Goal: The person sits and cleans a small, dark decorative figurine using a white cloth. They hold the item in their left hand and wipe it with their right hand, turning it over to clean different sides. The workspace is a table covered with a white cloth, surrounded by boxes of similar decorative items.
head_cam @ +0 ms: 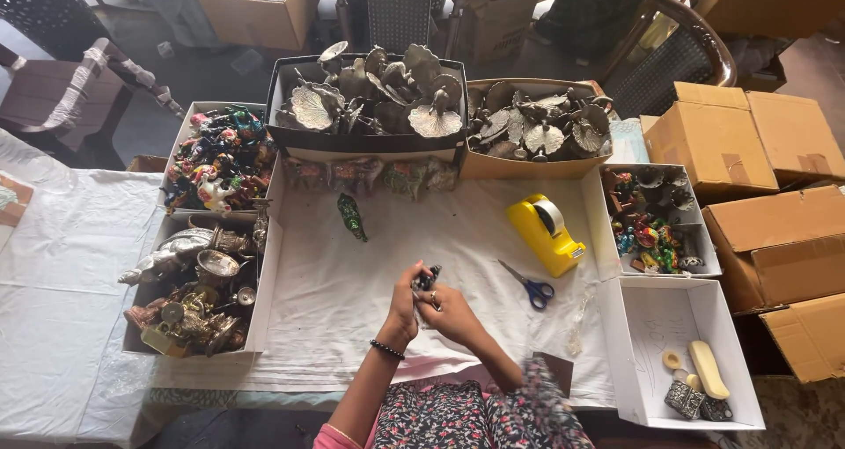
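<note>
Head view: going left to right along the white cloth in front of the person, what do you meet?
Box of metal figurines → green figurine → hands holding a small dark piece → scissors → yellow tape dispenser → white box.

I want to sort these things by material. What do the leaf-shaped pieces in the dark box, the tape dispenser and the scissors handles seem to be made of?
The leaf-shaped pieces look like cast metal, dull silver-grey with veined surfaces that catch light. The tape dispenser seems to be plastic: bright yellow, smooth, glossy. The scissors handles look like blue plastic, with bare steel-like blades.
</note>
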